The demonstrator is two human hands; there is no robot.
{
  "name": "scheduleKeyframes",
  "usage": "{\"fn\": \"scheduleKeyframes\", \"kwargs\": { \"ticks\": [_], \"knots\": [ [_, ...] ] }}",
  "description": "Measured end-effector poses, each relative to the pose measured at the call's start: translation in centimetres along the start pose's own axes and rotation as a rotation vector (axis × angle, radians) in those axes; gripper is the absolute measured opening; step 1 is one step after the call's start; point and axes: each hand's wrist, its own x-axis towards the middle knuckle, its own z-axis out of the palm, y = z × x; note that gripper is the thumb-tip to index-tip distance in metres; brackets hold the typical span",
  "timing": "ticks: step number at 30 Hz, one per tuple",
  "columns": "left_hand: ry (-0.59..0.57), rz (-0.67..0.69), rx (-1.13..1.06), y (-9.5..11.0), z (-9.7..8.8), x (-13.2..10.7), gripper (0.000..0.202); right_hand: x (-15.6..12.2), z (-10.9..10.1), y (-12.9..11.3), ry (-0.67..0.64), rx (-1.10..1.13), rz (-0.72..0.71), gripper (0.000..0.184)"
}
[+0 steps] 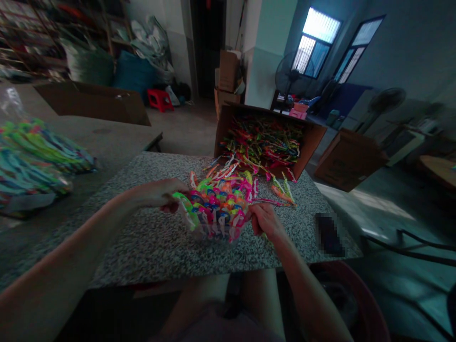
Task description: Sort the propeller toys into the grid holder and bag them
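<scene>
Far left: clear plastic bag (32, 161) of multicoloured strips on adjoining table. Left hand (160, 195) curled, pinching left end of neon plastic-loop bundle (217, 206), which lies over speckled granite tabletop (142, 251). Right hand (265, 221) pinching bundle's right side. Brown cardboard box (309, 142) of loose strips beyond.

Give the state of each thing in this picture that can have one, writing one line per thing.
strip bundle: looped neon plastic strips, bunched, held in both hands
left hand: closed on the bundle's left end
right hand: closed on the bundle's right side
cardboard box: open, heaped with loose strips, some spilling over its front edge
clear plastic bag: packed full of coloured strips
</scene>
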Motion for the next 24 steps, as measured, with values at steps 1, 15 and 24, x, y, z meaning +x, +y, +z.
{"fn": "scheduleKeyframes", "kwargs": {
  "ticks": [1, 15, 24],
  "knots": [
    [-0.167, -0.039, 0.014, 0.5, -0.5, 0.3, 0.019, 0.2, -0.1, -0.2, 0.013, -0.033, 0.008, 0.035],
    [0.527, 0.081, -0.032, -4.9, 10.1, -2.4, 0.029, -2.7, 2.2, 2.3, 0.627, -0.819, -0.569, 0.021],
    [0.363, 0.209, -0.068, -7.3, 12.9, -4.2, 0.024, -2.6, 8.6, 5.7, 0.257, -1.256, -0.833, 0.018]
  ]
}}
